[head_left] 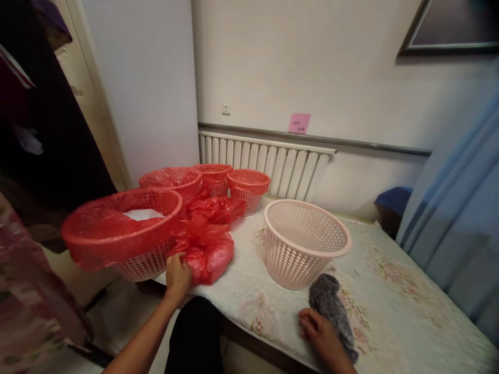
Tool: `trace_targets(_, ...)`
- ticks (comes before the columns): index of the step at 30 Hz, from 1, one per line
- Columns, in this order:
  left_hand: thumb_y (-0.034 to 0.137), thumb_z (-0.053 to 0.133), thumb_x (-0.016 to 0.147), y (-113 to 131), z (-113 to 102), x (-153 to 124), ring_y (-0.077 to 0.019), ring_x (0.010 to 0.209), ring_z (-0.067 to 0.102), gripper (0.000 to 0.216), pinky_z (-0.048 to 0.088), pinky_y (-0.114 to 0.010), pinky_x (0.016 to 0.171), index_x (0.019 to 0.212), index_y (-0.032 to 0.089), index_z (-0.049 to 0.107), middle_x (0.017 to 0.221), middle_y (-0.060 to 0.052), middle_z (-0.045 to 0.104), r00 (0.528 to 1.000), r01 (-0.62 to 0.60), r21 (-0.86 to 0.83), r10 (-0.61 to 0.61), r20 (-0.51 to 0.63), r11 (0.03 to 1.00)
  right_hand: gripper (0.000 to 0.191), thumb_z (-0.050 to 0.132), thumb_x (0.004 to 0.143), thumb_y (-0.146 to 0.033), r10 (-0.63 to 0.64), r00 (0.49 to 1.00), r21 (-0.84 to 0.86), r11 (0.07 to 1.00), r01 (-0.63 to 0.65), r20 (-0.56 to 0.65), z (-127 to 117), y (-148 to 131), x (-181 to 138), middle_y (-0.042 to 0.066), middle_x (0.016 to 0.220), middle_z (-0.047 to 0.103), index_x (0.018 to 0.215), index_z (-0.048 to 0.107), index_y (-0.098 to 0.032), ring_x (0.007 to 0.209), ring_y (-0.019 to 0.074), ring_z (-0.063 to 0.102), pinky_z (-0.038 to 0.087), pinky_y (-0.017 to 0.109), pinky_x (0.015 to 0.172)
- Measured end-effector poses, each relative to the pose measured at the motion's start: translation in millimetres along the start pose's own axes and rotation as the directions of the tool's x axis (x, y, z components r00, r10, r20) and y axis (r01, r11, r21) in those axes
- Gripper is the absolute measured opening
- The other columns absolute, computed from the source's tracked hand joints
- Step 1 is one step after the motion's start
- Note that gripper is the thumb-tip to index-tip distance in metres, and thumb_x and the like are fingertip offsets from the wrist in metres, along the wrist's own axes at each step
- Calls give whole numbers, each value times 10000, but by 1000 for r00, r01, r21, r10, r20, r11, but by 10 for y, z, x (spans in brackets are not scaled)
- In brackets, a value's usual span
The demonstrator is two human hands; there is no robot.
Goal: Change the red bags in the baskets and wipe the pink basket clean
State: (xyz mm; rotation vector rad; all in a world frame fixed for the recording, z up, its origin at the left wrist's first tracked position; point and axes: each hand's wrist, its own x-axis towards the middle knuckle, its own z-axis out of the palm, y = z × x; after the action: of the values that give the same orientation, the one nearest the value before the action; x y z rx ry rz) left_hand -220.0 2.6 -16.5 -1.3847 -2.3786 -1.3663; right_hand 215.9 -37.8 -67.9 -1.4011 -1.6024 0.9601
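My left hand (178, 274) is closed on a bundle of red plastic bags (208, 252) at the near left edge of the table. Just left of it stands a large basket lined with a red bag (97, 228), something white inside. My right hand (320, 331) rests with curled fingers on a grey fuzzy cloth (331, 306) near the front edge. An unlined pink basket (307, 241) stands between the two hands, just behind the cloth.
Three more red-lined baskets (212, 179) stand at the back left by a white radiator (268, 163). The table has a pale floral cover (390, 291). A blue curtain (460, 223) hangs at the right. Dark clothing hangs at the left.
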Motion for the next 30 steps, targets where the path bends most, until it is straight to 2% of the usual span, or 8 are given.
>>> trace_targets(3,137,425,788,59,-149,-68,-296,1064,527,274,440,-484,963,1040,128,534,1022,-130,522,990,-11,-11,9,-141,1000,261,532,775,-435,-155,955,-237,967,94,-254,-298,255,-9,69,781,706,832,676,-224,714,256,656,514,387,684)
trace_targets(6,197,459,828,287,-271,-58,-301,1179,472,367,392,-487,1035,1183,112,490,1170,-160,491,963,-135,-24,125,-241,991,329,457,849,-401,-392,837,-487,855,178,-382,-465,445,4,123,1008,695,996,652,-182,927,282,649,509,450,849)
trace_targets(9,269,467,893,601,-330,19,-293,1297,403,461,337,-482,1090,1334,135,439,1354,-181,430,881,-388,66,391,-268,919,389,467,885,-384,-596,759,-688,667,286,-263,-474,603,50,150,1192,628,1175,586,-154,1099,299,583,456,486,961)
trace_targets(12,333,436,938,785,-249,149,-310,1411,265,435,246,-550,1120,1361,239,482,1514,-136,329,808,-551,254,584,-78,795,413,510,877,-354,-692,718,-806,465,366,-73,-390,793,113,125,1305,571,1255,558,-196,1163,299,547,449,472,969)
trace_targets(14,379,403,950,757,-109,254,-329,1444,184,412,213,-605,1105,1331,284,528,1561,-92,286,834,-540,348,543,97,766,382,517,870,-339,-709,705,-852,375,365,-10,-331,928,148,106,1307,577,1228,587,-226,1144,296,560,459,457,942)
trace_targets(17,367,322,970,525,152,393,-328,1440,196,414,245,-631,1066,1299,285,560,1559,-68,311,907,-409,458,295,302,789,355,517,863,-337,-713,701,-880,339,332,-10,-280,1079,178,98,1308,580,1187,615,-233,1134,291,569,459,436,929)
trace_targets(23,287,373,944,40,490,459,-303,1282,453,361,336,-507,1029,1166,201,644,1461,-120,464,898,-377,509,169,407,774,349,509,876,-336,-718,696,-884,315,346,17,-295,1161,192,107,1308,583,1191,608,-224,1128,293,581,458,416,933)
trace_targets(30,250,288,949,-70,642,470,-316,1124,535,422,361,-469,954,1075,130,672,1137,-177,661,873,-411,533,151,464,740,364,513,874,-340,-716,698,-871,338,356,7,-304,1215,183,112,1326,563,1208,594,-221,1141,298,571,455,430,946)
